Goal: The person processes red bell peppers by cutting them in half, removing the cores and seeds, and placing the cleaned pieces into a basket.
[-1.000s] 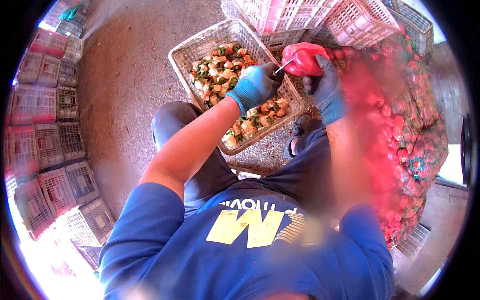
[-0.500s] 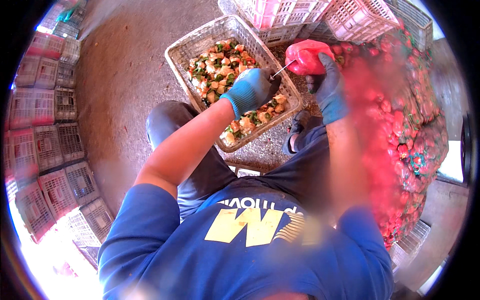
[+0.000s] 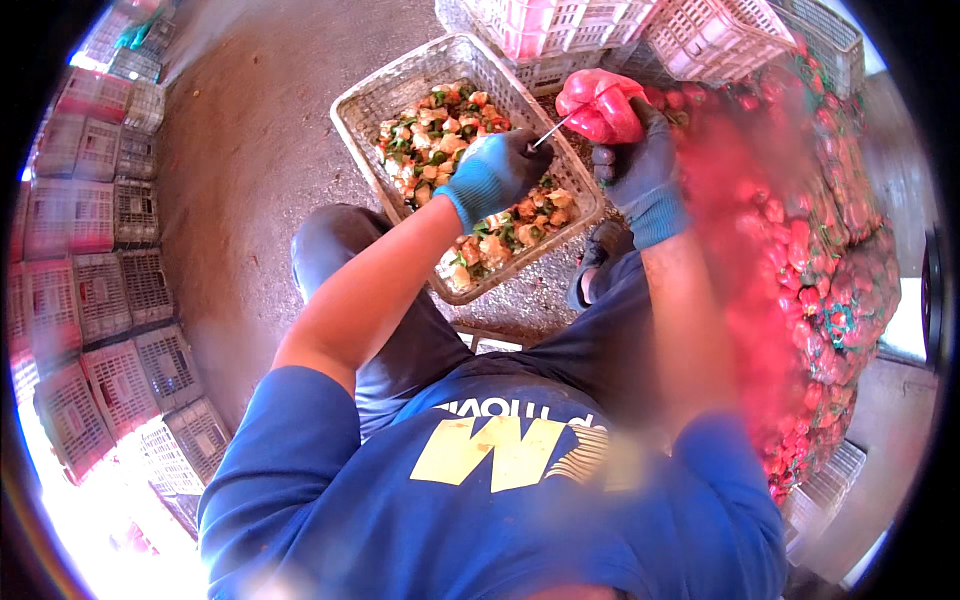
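A blue and dark work glove covers my left hand (image 3: 500, 175), closed around a slim metal knife (image 3: 547, 134) whose handle is hidden by the fingers. The blade points up and right, its tip at the lower left side of a large red bell pepper (image 3: 603, 105). My right hand (image 3: 643, 165), gloved the same way, grips that pepper from its right and lower side. Below my left hand stands a pale plastic crate (image 3: 358, 92) with pepper cores (image 3: 440, 140), showing green stems and cream seed clusters.
A big heap of red peppers (image 3: 800, 260), partly in net sacks and blurred, rises along my right. Stacked crates (image 3: 100, 290) line the left side. More crates (image 3: 720, 40) stand at the far right. My knees flank the near end of the core crate.
The pepper has turned in my right hand, showing its lobed end, and has shifted slightly left and down. My left hand and the knife have moved slightly left.
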The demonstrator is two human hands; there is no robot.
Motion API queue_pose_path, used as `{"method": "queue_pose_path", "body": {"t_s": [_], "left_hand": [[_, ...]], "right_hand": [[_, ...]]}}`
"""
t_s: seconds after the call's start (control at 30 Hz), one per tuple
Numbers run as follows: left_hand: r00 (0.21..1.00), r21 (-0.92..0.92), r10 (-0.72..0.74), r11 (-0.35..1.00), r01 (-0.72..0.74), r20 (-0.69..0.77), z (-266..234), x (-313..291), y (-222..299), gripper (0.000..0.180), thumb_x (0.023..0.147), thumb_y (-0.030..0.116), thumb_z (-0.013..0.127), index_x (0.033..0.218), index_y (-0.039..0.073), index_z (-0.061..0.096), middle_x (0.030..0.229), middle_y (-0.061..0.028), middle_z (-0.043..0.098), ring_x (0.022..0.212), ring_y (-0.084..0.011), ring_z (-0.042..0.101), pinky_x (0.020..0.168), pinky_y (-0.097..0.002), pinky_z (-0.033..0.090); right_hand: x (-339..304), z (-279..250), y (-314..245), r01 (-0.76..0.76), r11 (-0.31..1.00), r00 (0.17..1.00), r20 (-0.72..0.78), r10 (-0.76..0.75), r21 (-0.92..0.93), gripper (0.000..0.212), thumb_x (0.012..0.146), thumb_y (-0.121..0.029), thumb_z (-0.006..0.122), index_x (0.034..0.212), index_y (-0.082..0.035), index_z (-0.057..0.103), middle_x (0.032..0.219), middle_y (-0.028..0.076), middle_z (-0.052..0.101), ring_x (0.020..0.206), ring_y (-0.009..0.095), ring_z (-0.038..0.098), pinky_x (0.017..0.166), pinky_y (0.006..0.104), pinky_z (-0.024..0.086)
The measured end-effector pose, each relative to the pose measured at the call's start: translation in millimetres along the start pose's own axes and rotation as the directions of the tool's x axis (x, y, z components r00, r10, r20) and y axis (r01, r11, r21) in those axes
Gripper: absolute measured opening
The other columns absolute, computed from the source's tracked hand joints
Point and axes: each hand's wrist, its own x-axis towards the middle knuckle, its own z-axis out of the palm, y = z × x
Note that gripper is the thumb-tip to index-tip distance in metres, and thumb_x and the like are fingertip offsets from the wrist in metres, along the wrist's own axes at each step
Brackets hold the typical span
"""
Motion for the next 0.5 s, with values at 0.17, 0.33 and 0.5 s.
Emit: {"method": "queue_pose_path", "body": {"t_s": [0.17,0.33,0.5], "left_hand": [[0.996,0.074,0.055,0.995,-0.060,0.064,-20,-10,8,0.036,0.101,0.035,0.066,0.115,0.002,0.070,0.076,-0.0042,0.068,0.066,-0.0093,0.062,0.061,-0.0307,0.052],[0.999,-0.272,0.030,0.962,-0.020,0.032,-35,-10,-1,0.043,0.099,0.027,0.071,0.134,0.004,0.062,0.093,-0.0014,0.069,0.075,-0.0093,0.064,0.065,-0.0288,0.053],[0.969,-0.375,0.248,0.897,-0.233,-0.010,-42,-14,40,0.075,0.092,0.029,0.081,0.153,0.002,0.046,0.127,-0.0101,0.065,0.110,-0.0125,0.064,0.097,-0.0320,0.054]], "right_hand": [[-6,-6,-13,0.093,0.995,0.994,-0.061,-0.095,-0.036,0.040,0.098,-0.054,0.056,0.110,-0.017,0.064,0.074,0.004,0.063,0.051,0.020,0.058,0.041,0.0300,0.044],[-9,-9,-12,0.254,0.955,0.951,-0.143,-0.275,-0.153,0.042,0.088,-0.049,0.074,0.109,-0.012,0.070,0.080,0.003,0.071,0.051,0.018,0.062,0.042,0.0278,0.046],[-24,8,0,0.171,0.891,0.966,-0.106,-0.236,-0.420,0.045,0.087,-0.051,0.075,0.106,-0.010,0.071,0.076,0.003,0.069,0.049,0.014,0.058,0.042,0.0253,0.043]]}}
